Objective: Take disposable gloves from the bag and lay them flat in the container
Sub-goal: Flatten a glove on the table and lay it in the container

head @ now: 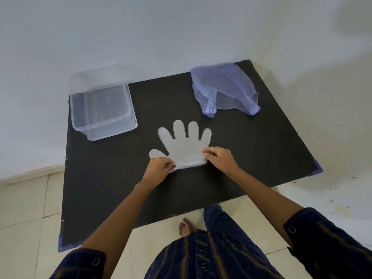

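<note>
A clear disposable glove (182,142) lies spread flat on the black table (251,146), fingers pointing away from me. My left hand (159,168) pinches the cuff at its left corner. My right hand (218,159) pinches the cuff's right edge. A clear plastic container (104,113) stands at the table's far left; I cannot tell whether anything lies in it. A translucent purple bag (223,89) lies slack at the far right, its handles toward me.
The table stands against a white wall at the back. Its edges drop to a tiled floor on the left, right and near sides. My bare foot (185,226) rests on the floor under the near edge.
</note>
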